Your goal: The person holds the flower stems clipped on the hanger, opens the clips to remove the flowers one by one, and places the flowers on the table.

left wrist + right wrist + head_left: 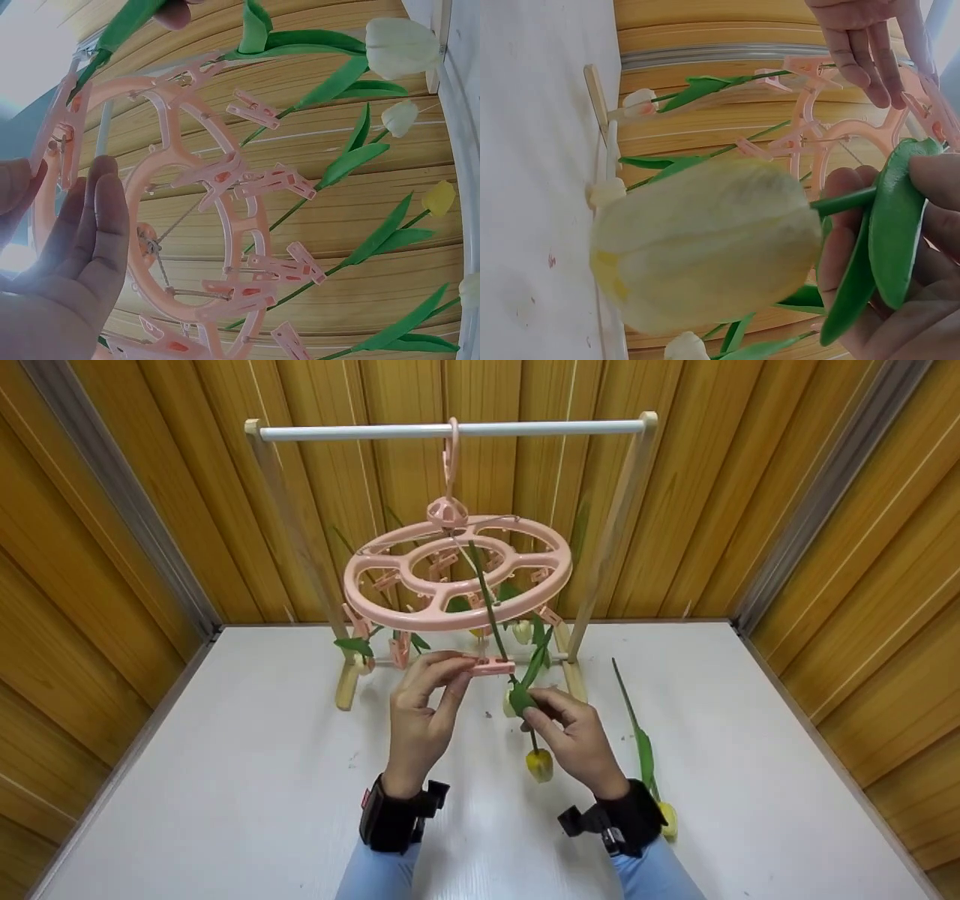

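Observation:
My left hand (421, 720) pinches a pink clothespin (493, 667) below the front rim of a round pink hanger (439, 621). In my right hand (576, 737), thumb and fingers grip a yellow artificial tulip (539, 765) at its green leaves (896, 225), flower head down. The tulip's stem (489, 611) rises past the right end of the clothespin, in front of the hanger's rim. In the left wrist view the stem lies at the tip of the clothespin (64, 135); whether it is clamped cannot be told. The flower head (705, 247) looms large in the right wrist view.
The hanger hooks over a white rod (360, 433) on a wooden stand (611, 532). Several white and yellow tulips (439, 198) hang from its other clothespins (255, 110). Another yellow tulip (669, 820) lies on the white table (247, 780) beside my right wrist. Wood-patterned walls (862, 607) enclose the table.

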The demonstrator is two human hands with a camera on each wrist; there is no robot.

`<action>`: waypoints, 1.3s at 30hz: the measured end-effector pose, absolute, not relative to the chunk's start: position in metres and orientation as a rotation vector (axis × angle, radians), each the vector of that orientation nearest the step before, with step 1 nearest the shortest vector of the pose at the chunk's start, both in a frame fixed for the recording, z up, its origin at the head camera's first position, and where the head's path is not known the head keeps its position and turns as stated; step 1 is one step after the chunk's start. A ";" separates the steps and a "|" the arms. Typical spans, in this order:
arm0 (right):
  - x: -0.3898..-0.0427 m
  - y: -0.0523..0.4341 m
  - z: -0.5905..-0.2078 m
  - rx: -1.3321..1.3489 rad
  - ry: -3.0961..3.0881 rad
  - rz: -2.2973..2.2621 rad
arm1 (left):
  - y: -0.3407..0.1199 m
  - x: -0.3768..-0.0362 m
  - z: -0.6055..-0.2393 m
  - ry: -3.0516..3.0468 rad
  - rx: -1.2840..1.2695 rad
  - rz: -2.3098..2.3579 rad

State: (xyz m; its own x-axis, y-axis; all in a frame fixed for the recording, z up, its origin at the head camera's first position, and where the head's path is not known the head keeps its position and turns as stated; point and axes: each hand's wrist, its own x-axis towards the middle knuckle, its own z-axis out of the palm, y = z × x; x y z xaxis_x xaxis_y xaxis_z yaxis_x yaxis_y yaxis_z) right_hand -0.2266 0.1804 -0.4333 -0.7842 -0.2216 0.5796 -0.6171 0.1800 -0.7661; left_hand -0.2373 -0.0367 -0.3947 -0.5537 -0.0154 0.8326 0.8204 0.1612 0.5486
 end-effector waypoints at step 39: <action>-0.223 0.174 -0.433 0.706 -2.153 1.475 | -0.043 -0.234 -0.393 -1.849 -0.697 -1.500</action>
State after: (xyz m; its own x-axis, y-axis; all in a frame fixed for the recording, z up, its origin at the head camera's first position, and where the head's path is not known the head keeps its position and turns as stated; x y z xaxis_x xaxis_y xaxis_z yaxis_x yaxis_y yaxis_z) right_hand -0.2229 0.1744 -0.4327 -0.7757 -0.1644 0.6093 -0.6276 0.3029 -0.7172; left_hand -0.2338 -0.0428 -0.3925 -0.6483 0.0039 0.7614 0.7458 0.2044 0.6340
